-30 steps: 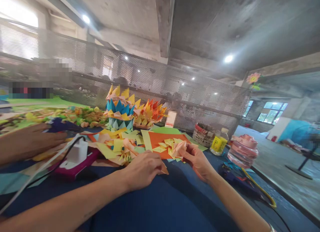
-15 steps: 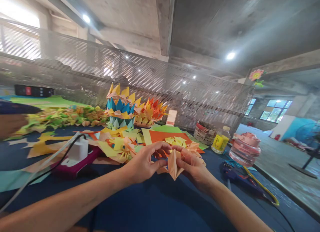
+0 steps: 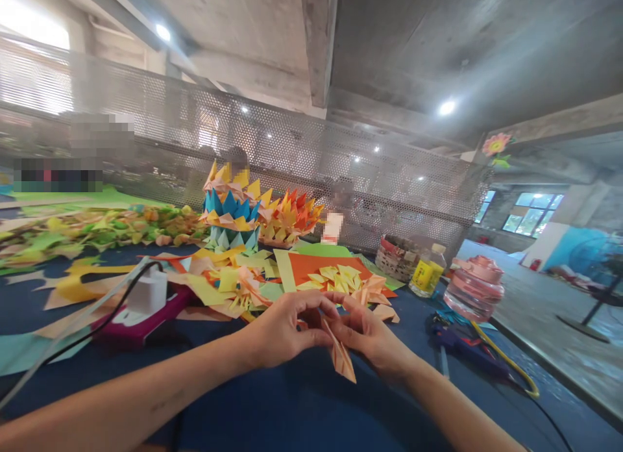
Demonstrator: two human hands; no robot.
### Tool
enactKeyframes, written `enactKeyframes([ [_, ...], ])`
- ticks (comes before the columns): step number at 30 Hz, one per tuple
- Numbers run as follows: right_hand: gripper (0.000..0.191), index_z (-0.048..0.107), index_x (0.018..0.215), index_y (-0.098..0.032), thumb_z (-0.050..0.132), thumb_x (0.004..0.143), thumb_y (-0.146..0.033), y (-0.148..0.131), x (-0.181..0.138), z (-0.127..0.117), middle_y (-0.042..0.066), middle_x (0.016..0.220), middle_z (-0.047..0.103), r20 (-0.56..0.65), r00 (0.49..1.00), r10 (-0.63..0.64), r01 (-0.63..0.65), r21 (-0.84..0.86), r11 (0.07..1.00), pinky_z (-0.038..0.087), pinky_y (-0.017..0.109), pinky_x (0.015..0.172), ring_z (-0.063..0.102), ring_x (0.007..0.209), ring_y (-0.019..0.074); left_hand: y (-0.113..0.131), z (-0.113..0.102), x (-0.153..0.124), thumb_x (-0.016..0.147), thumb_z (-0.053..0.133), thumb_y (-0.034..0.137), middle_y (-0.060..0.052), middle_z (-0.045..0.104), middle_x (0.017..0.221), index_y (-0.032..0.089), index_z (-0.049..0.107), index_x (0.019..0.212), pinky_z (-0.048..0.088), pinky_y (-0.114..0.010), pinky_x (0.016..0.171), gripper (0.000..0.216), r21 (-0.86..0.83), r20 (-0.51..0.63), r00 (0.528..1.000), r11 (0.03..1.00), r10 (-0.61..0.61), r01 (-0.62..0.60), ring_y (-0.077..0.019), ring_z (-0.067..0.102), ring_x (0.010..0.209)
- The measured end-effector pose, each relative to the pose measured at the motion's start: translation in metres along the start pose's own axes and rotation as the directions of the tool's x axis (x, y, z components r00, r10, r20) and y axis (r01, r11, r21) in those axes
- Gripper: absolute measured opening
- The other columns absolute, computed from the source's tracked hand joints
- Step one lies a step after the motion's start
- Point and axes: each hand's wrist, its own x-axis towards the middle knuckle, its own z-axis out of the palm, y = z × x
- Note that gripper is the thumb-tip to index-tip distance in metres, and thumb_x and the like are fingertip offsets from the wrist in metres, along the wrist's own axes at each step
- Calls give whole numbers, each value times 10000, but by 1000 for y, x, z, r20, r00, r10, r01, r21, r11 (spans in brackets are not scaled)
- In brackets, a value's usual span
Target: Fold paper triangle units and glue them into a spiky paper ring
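Note:
My left hand and my right hand meet over the dark blue tabletop, and both pinch a small folded peach paper piece whose point hangs downward between them. Just behind the hands lies a pile of folded yellow and peach paper units on an orange sheet. Further back stands a tall modular paper model in blue, yellow and peach, with an orange and yellow one beside it.
A white charger on a magenta block with a cable sits at the left. A woven basket, a yellow-labelled bottle, a pink jar and a blue glue gun stand at the right. A perforated metal screen closes the back.
My right hand picked a peach unit from the pile and brought it to my left hand; both now grip it, turned point down. Another person's hand at the left has left the view.

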Motion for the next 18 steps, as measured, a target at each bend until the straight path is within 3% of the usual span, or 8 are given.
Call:
enactKeyframes([
  [3,485,493,1191,-213,687,806,-434,2,0,2,8,843,648,-21,1000,2,-3,-41,999,441,265,752,608,784,135,-1,-1,1,738,688,228,-5,624,711,130,624,784,458,-225,625,126,-16,-38,999,1000,-27,26,-118,577,640],
  [6,461,513,1179,-222,643,822,-483,1,1,2,14,873,634,-117,993,28,-29,-1,1000,456,253,661,597,726,128,-2,-2,4,741,661,262,7,608,637,131,621,765,443,-216,577,139,-52,-82,993,995,-86,82,-113,562,587],
  [9,429,574,1116,-229,589,828,-548,-5,1,0,25,927,627,-196,980,6,-6,-1,1000,476,269,685,602,800,152,-3,-3,5,723,654,278,3,610,645,134,609,722,428,-215,571,151,-47,-136,982,991,-134,128,-113,555,586],
  [13,435,644,1000,-211,609,785,-588,-12,-2,-2,20,935,633,-189,981,-41,-6,-241,970,470,278,729,579,765,137,-6,-4,6,707,647,311,4,598,640,132,611,709,394,-209,545,183,-3,-196,968,987,-158,160,-108,525,579],
  [18,489,614,1049,-207,737,687,-513,-9,-2,-5,9,837,650,-214,976,-32,-69,-449,891,421,251,592,548,657,131,-6,-6,7,719,637,316,14,589,630,134,610,727,388,-205,546,184,23,-217,962,984,-165,174,-104,521,574],
])
